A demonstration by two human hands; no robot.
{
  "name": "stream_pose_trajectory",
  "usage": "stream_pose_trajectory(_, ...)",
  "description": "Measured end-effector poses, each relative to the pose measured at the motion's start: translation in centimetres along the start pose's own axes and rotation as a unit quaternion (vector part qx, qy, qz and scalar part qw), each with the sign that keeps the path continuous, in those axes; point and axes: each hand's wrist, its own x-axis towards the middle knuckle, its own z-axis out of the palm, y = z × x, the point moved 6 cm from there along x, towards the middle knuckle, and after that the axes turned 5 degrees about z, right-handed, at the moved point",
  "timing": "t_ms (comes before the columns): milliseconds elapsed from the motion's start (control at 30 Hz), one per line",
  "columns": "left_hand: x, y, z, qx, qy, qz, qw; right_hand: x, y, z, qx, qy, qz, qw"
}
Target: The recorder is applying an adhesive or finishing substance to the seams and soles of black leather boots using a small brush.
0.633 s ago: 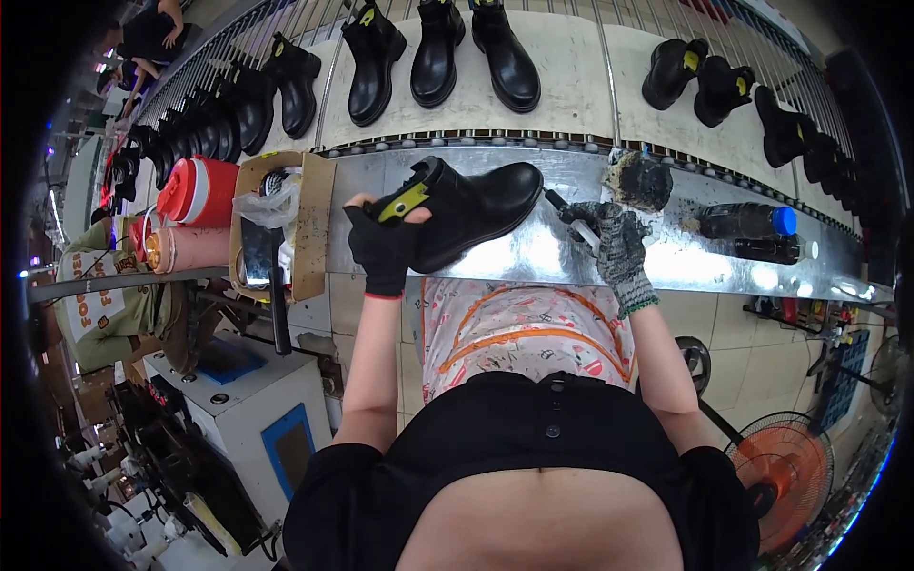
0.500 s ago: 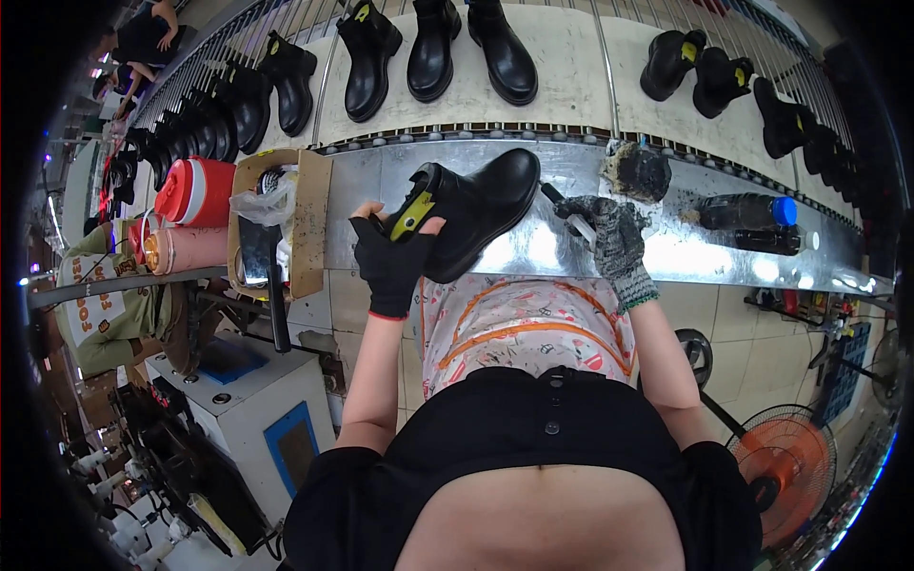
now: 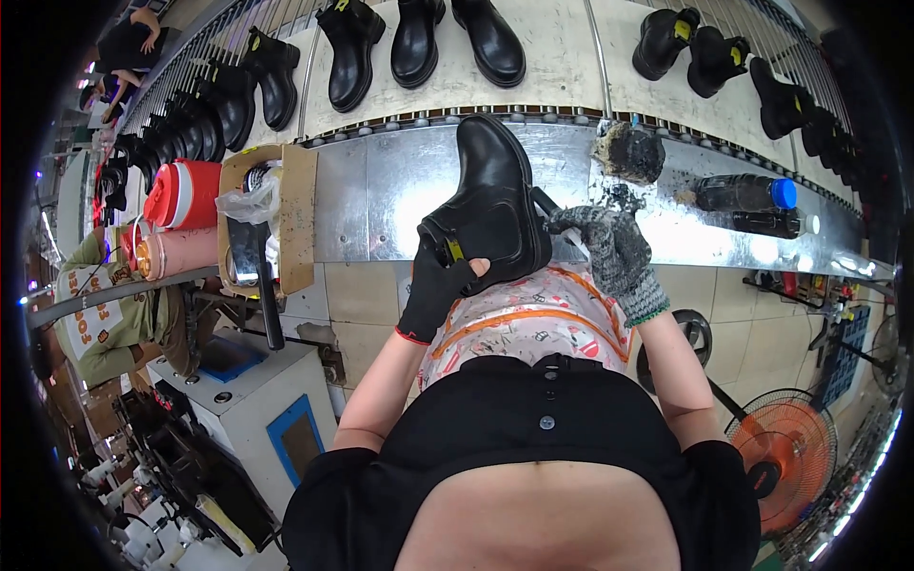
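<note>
A black ankle boot [image 3: 490, 200] is tilted over the near edge of the metal ledge, its toe pointing away from me and its sole turned to the right. My left hand [image 3: 440, 290], in a black glove with bare fingertips, grips it at the ankle opening, where a yellow tab shows. In a grey knitted glove, my right hand [image 3: 609, 249] is closed around a slim dark-ended tool [image 3: 544, 200] with a whitish part. The tool's dark end is beside the sole edge; whether it touches cannot be told. Its exact kind is unclear.
Beyond the metal ledge [image 3: 347, 205], several black boots [image 3: 352, 57] stand on a roller conveyor. On the ledge are a blackened block [image 3: 628, 152] and dark bottles [image 3: 743, 194]. A cardboard box [image 3: 300, 224] and red jug [image 3: 186, 195] stand left; an orange fan [image 3: 783, 462] stands lower right.
The boot has swung so its toe points away, with its sole to the right. My left hand has shifted right and down, and the tool is now nearer the sole.
</note>
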Motion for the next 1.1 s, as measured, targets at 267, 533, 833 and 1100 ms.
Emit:
stream_pose_trajectory(267,-0.1,-0.3,1.1,-0.015,-0.001,-0.04,0.999,-1.9,-0.1,-1.1,-0.017,-0.009,-0.032,0.999)
stream_pose_trajectory(533,0.4,-0.4,2.3,-0.105,-0.001,-0.077,0.992,-4.6,-2.7,-2.9,-0.086,-0.08,0.001,0.993)
stream_pose_trajectory(833,0.8,1.4,3.5,-0.237,0.034,-0.112,0.964,-6.9,-4.5,-4.2,-0.096,-0.01,-0.047,0.994)
stream_pose_trajectory(1100,1.9,2.5,3.8,-0.266,-0.001,-0.107,0.958,-6.9,-4.5,-4.4,-0.098,0.013,-0.088,0.991)
